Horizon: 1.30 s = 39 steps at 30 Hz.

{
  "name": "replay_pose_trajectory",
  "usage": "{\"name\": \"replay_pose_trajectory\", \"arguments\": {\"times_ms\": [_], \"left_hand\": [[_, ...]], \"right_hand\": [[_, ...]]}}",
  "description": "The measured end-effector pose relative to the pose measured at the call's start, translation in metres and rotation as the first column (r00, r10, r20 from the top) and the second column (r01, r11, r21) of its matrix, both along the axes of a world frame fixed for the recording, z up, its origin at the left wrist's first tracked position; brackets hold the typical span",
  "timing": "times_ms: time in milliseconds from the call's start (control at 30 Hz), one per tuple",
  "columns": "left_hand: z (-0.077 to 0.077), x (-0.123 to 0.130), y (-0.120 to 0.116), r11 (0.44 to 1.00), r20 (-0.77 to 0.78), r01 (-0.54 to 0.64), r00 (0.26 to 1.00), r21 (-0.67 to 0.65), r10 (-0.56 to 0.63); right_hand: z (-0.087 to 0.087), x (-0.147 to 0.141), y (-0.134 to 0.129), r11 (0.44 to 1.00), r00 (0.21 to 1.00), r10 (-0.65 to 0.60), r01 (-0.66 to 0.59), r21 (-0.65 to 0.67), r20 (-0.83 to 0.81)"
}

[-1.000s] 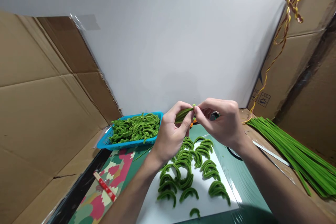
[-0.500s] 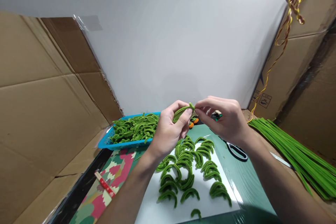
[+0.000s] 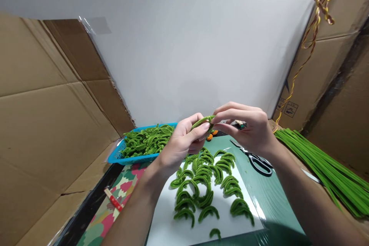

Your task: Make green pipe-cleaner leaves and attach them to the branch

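The left hand's (image 3: pixel 188 136) fingers pinched a green fuzzy strip (image 3: pixel 201 121); the right's, slightly parted, touched its end (scissors (image 3: pixel 256 161) nearby).

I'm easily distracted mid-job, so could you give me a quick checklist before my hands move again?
1. Left hand holding the fuzzy green piece: ok.
2. Right hand with fingers at the piece's end: ok.
3. Part of the piece inside the left hand checked: cannot tell, fingers cover it.
4. Curved green pieces on the white sheet all apart: not ok, many touch or overlap.
5. Scissors lying on the green mat: ok.
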<state>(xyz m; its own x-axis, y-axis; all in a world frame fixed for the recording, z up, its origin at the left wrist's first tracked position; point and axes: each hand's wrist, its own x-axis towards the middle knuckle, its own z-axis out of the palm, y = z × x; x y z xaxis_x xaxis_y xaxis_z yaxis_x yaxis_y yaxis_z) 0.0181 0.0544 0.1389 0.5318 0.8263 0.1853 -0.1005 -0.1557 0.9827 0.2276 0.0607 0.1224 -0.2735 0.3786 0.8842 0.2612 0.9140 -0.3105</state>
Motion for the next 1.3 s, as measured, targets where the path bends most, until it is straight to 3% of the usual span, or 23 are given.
{"name": "replay_pose_trajectory", "arguments": {"times_ms": [167,400,567,933,1300], "left_hand": [[0.002,-0.001,-0.001,0.996,0.005,0.064,0.998,-0.057,-0.064],[0.004,-0.006,0.0,0.979,-0.022,0.148,0.988,-0.141,-0.153],[0.004,-0.01,0.001,0.961,-0.031,0.21,0.975,-0.18,-0.219],[0.005,-0.011,0.0,0.958,-0.088,0.232,0.965,-0.167,-0.249],[0.009,-0.016,-0.002,0.969,-0.144,0.206,0.964,-0.14,-0.225]], "right_hand": [[0.0,-0.001,0.0,1.0,0.998,0.018,-0.018,0.003,-0.053],[-0.002,0.004,-0.003,0.997,0.996,-0.003,-0.003,0.073,0.084],[0.0,0.003,-0.007,0.994,0.997,0.033,-0.04,0.102,0.07],[0.004,0.004,-0.011,0.988,0.984,0.148,-0.152,0.037,0.098],[0.004,0.002,-0.013,0.994,0.987,0.108,-0.11,0.009,0.119]]}}
